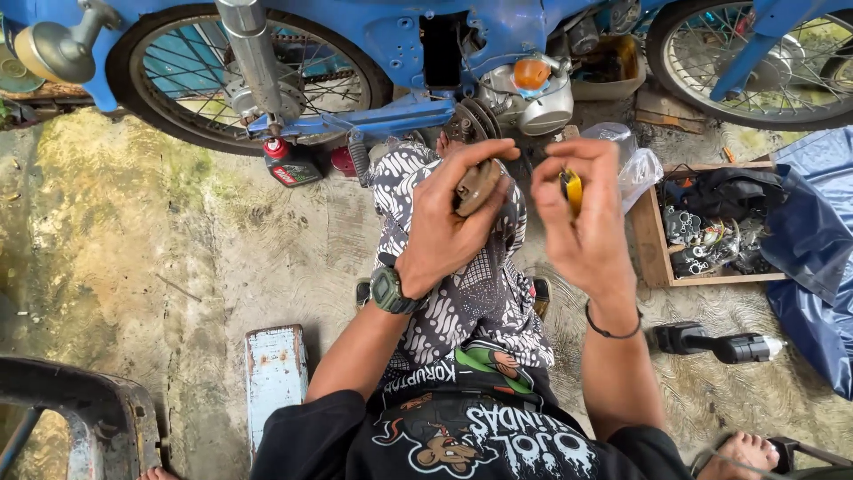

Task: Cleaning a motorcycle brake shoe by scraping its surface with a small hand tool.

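Here the left hand [449,227] cups a round, rusty brown part [478,185] — a worn disc or shoe-shaped piece, its exact kind hard to tell — with the fingers curled around its edge and the thumb behind it. The right hand [582,218] is closed around a small yellow-handled tool [571,188], pinched between thumb and fingers, its tip pointing toward the part and just beside it. Both are held up in front of the chest, above the patterned cloth [471,284] across the lap, with the blue motorcycle [391,36] beyond.

To do this well, I would judge that the left hand should keep the part steady and turned so its face catches the light, while the tool works in short, controlled strokes rather than hard pushes — a slip would drive the tip into the fingers behind. Resting the left wrist against the knee would likely damp any shake.

A wooden tray [653,253] of dark parts sits to the right on the concrete floor [160,231], with a black power tool [720,345] near it and a red-capped bottle [289,164] under the rear wheel.
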